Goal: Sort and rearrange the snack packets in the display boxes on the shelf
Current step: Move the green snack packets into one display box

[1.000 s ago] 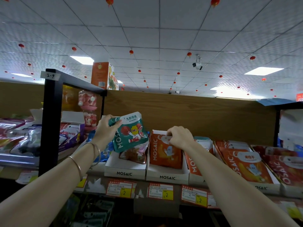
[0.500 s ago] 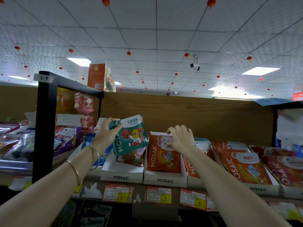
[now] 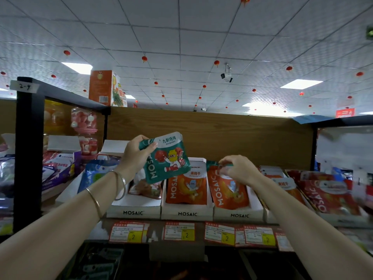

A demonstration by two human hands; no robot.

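A glossy green packet was held up by its top corner in the left hand, above a white cardboard box of reddish packets. The top edge of an orange packet, tilted in another box on the shelf, was pinched by the right hand. More orange packets were stood in the box between.

I am in a shop: price tags line the shelf edge, branded display boxes hold snack packets, and a security camera hangs overhead.
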